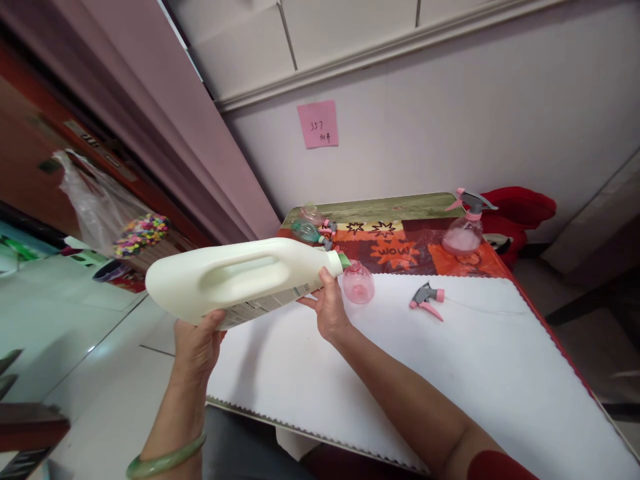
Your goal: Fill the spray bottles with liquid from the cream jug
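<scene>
A large cream jug (260,273) with a moulded handle lies almost on its side in the air, its green-lipped mouth pointing right. My left hand (200,340) grips it from below near the base. Around the neck end, my right hand (330,307) is closed on the jug. Just beyond the spout, a clear pink bottle (359,285) without a top stands on the white sheet. Whether liquid is flowing cannot be made out. To the right lies a grey and pink spray trigger (427,300) with a long thin tube.
At the table's back right stands a pink spray bottle (463,237) with its trigger fitted and pale contents. A green bottle (306,231) and pink pieces lie at the back left. A white sheet (380,373) covers the tabletop. A pink note (318,125) is on the wall.
</scene>
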Demonstrator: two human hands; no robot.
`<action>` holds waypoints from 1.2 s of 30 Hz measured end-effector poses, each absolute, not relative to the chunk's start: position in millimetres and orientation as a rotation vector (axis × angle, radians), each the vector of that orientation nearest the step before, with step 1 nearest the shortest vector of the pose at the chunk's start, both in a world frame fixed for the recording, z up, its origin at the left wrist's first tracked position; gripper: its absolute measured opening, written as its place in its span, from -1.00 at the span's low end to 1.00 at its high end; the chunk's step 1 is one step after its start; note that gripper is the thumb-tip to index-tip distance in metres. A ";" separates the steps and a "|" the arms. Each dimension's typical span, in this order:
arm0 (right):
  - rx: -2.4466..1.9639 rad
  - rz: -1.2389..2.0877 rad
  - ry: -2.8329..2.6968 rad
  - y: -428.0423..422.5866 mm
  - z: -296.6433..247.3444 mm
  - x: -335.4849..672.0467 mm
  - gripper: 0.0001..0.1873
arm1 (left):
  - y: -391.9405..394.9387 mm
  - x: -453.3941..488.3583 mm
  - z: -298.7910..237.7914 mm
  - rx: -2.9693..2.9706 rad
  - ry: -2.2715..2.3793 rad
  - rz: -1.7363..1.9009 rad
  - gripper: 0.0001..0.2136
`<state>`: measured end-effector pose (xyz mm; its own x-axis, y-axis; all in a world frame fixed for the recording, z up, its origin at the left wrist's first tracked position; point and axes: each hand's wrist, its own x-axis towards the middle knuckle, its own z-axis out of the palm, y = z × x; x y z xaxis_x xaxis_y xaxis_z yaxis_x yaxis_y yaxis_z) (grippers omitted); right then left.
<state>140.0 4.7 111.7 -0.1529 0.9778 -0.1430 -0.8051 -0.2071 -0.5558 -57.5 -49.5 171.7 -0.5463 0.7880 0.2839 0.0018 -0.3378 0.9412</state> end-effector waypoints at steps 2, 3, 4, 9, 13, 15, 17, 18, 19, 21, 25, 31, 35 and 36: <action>-0.560 1.712 -0.410 4.2 113.0 140.6 -0.30 | -50.4 -56.2 173.0 1.052 1.358 1.932 -0.32; -0.557 1.713 -0.412 3.8 113.8 140.9 -0.29 | -50.7 -55.8 173.4 1.053 1.361 1.929 -0.32; -0.555 1.715 -0.413 3.4 114.7 141.1 -0.29 | -51.0 -55.6 173.6 1.055 1.363 1.928 -0.31; -0.538 1.715 -0.425 0.8 117.7 140.8 -0.31 | -52.9 -56.2 174.7 1.079 1.320 1.945 -0.26; -0.543 1.720 -0.428 -1.2 118.6 139.7 -0.31 | -56.3 -57.2 176.6 1.075 1.326 1.944 -0.31; -0.548 1.725 -0.428 -2.0 119.2 139.2 -0.30 | -58.0 -57.4 177.5 1.086 1.327 1.940 -0.34; -0.553 1.729 -0.428 -2.8 119.7 138.7 -0.29 | -59.5 -57.4 178.3 1.092 1.316 1.944 -0.35; -0.555 1.730 -0.428 -3.2 119.8 138.3 -0.29 | -60.1 -57.3 178.7 1.094 1.309 1.948 -0.34; -0.558 1.729 -0.427 -3.6 119.8 137.8 -0.28 | -60.7 -57.1 179.2 1.095 1.300 1.954 -0.33; -0.559 1.727 -0.423 -4.3 119.6 136.6 -0.28 | -62.0 -56.9 180.2 1.097 1.294 1.954 -0.31; -0.550 1.727 -0.413 -5.6 118.8 134.4 -0.30 | -64.6 -56.2 182.4 1.076 1.313 1.945 -0.30; -0.535 1.741 -0.397 -6.7 121.4 134.7 -0.30 | -65.7 -54.9 185.9 1.106 1.321 1.949 -0.31; -0.538 1.742 -0.411 -7.6 123.5 135.6 -0.28 | -66.3 -55.3 187.6 1.086 1.330 1.953 -0.25; -0.539 1.743 -0.416 -7.8 123.7 135.7 -0.28 | -66.7 -55.5 187.9 1.073 1.337 1.951 -0.23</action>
<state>135.7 -7.8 123.7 -0.1889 0.9726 -0.1353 -0.8068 -0.2322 -0.5432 -55.5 -66.7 187.9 -0.5388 0.7835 0.3096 0.0055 -0.3642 0.9313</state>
